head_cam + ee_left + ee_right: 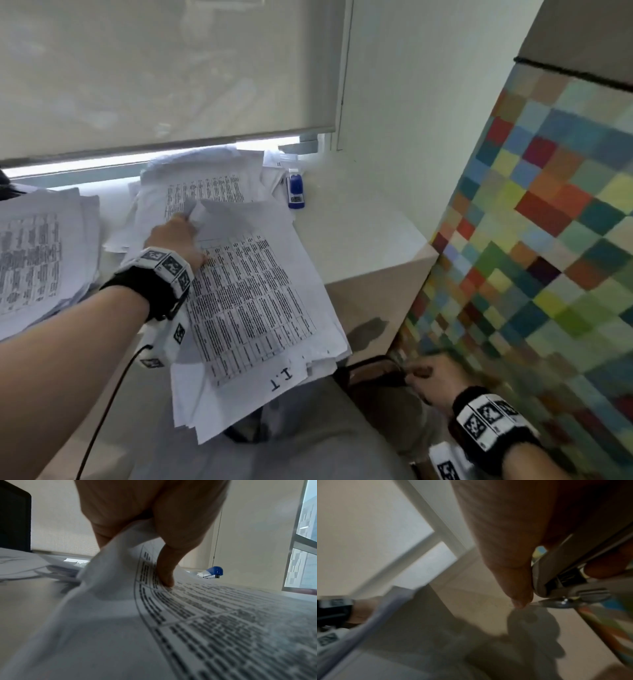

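A stack of printed table sheets (246, 291) lies on the pale desk (359, 233) and hangs over its front edge. My left hand (186, 219) rests on the stack's far left part and pinches the curled corner of the top sheet (209, 212). In the left wrist view the hand (145, 524) has that sheet (111, 574) lifted between fingers and thumb, with the thumb tip pressing on the print. My right hand (424, 375) is low, below the desk's edge, gripping a grey metal tool (565, 561) that looks like a stapler; the view is blurred.
A blue stapler (295, 188) stands on the desk behind the stack. More paper piles lie at the left (34, 257) and at the back (205, 185). A roller blind (154, 68) covers the window. A multicoloured checkered panel (531, 240) rises close on the right.
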Available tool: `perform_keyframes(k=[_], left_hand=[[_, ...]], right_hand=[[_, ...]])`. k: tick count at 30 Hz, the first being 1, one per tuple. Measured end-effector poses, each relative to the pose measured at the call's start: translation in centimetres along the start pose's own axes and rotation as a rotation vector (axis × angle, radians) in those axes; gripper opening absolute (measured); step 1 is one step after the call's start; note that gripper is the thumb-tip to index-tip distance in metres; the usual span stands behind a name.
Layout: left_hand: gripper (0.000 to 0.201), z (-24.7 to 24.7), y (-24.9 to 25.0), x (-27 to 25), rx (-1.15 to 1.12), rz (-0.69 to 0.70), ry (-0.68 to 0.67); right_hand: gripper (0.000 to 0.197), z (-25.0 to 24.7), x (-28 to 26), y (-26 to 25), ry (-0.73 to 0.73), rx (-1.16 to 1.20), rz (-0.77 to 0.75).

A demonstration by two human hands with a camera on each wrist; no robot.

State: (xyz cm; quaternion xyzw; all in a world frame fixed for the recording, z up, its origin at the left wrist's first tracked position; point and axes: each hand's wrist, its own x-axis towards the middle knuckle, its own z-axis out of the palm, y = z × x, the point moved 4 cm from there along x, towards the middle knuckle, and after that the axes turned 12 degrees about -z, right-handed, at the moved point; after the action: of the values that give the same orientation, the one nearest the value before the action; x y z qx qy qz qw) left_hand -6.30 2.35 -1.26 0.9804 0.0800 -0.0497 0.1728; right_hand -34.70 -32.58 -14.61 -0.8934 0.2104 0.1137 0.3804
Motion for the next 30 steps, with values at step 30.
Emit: perform_keyframes(k=[30], left_hand=[[0.054, 1.6, 0.5, -1.1, -0.108, -0.186, -0.109]], right_hand=[[0.027, 7.6, 6.1, 15.6, -0.146, -0.155, 0.271]])
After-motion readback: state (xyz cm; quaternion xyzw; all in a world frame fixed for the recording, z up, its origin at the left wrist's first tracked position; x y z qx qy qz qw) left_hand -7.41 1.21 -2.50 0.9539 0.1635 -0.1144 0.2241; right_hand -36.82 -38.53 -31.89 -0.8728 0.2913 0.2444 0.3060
